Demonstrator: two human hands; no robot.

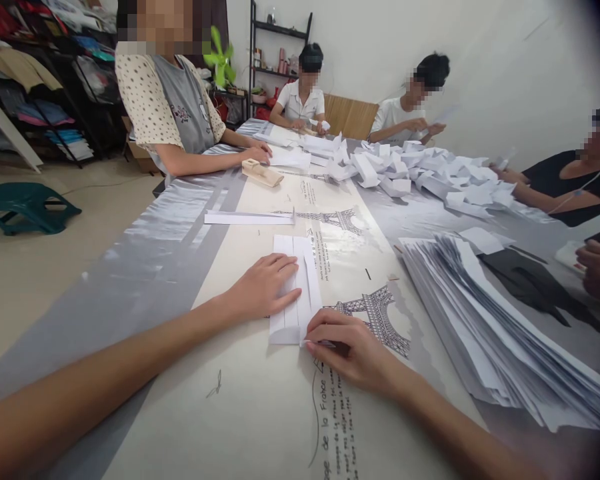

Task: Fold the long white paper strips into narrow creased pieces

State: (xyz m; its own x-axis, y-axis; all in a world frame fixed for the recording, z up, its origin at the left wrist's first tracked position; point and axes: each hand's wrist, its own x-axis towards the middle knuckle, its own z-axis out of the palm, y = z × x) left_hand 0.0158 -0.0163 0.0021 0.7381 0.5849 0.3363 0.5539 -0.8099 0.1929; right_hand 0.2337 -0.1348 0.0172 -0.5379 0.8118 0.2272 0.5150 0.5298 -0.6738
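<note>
A white folded paper sheet (300,267) lies lengthwise on the table in front of me. My left hand (265,287) rests flat on its left side, fingers stretched out and pressing it down. At the sheet's near right corner, my right hand (347,347) is curled, its fingertips pinching the paper's edge. The cloth (260,413) under the sheet is printed with Eiffel Tower drawings and French text.
A fanned stack of white sheets (490,320) lies to my right. A heap of folded papers (420,173) fills the far middle. A folded strip (250,217) and a wooden tool (263,173) lie ahead. Several people sit around the table. A green stool (27,207) stands on the floor at left.
</note>
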